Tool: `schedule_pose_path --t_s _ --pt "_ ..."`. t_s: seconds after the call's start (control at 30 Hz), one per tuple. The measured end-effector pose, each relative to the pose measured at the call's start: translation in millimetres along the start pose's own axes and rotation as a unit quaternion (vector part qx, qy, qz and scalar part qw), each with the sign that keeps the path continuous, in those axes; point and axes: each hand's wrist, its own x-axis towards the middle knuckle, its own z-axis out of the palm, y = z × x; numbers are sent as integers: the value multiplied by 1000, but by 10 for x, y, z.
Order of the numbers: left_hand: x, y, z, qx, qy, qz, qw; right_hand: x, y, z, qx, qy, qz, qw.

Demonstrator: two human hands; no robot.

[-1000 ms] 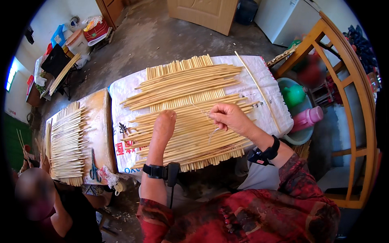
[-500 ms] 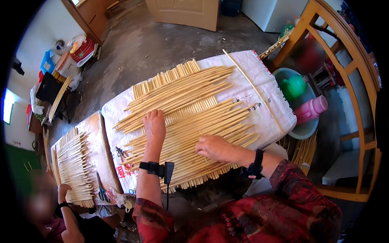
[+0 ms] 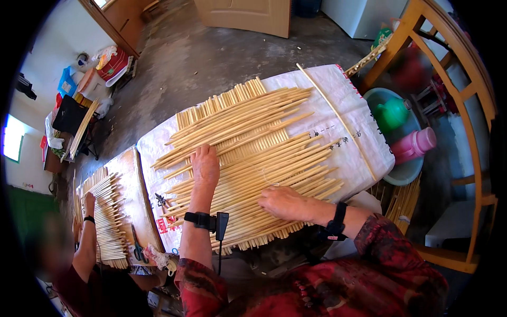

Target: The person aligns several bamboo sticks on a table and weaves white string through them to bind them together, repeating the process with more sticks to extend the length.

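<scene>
A mat of pale, peeled sticks [image 3: 253, 190] lies before me, laid side by side over a cross layer of short sticks [image 3: 224, 105]. A loose bunch of sticks [image 3: 237, 117] rests on the far part of that layer. My left hand [image 3: 205, 165] is closed around one stick [image 3: 264, 132] at the near side of the bunch, just beyond the mat. My right hand [image 3: 285, 203] rests low over the mat's right part with its fingers curled together; what they hold is hidden. A thin pale thread [image 3: 270, 178] loops over the sticks beside it.
A white printed sheet [image 3: 327, 84] covers the table, with a single long stick [image 3: 338, 116] across its right end. At left, a co-worker's hand [image 3: 90, 203] works on another stick mat [image 3: 108, 227] near scissors [image 3: 138, 245]. A basin [image 3: 393, 174] stands at right.
One stick now lies apart from the bunch, nearer the mat, under my left hand. My right hand has barely moved. The co-worker's hand has moved farther up their mat.
</scene>
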Motion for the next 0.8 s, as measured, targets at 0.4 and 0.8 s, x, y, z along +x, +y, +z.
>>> schedule_pose_path --t_s 0.4,0.8 --pt "203 76 76 -14 48 -2 999 72 -50 -170 10 -32 15 999" --pt "389 59 123 65 -12 4 998 63 50 -1 -4 -12 -6 1000"
